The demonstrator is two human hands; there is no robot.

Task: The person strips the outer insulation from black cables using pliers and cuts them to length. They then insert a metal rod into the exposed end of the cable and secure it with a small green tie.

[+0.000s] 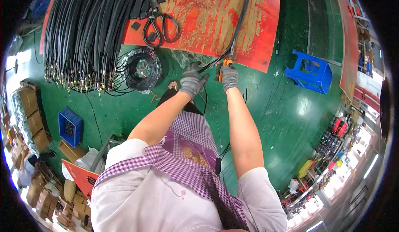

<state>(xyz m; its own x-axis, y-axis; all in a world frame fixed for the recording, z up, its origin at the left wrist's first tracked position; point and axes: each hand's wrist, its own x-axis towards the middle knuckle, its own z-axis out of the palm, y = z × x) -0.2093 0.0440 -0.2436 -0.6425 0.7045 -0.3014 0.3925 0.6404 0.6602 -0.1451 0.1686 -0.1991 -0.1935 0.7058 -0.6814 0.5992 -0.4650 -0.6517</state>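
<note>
My left hand (192,80), in a grey glove, is closed around thin black cables (213,62) just off the front edge of the worn red table (268,32). The cables run up across the tabletop from there. Also gloved in grey, my right hand (229,77) grips orange-handled pliers (227,62). Their jaws point away from me and meet the cables at the table edge. Left of my hands, large black-handled scissors (161,30) lie on the table among small black square pieces (136,25).
A thick bundle of black cables (83,32) hangs over the table's left front, metal tips downward. Beside it is a wrapped coil of black cable (142,69). A blue plastic stool (309,72) stands at right; a blue crate (70,127) sits on the green floor at left.
</note>
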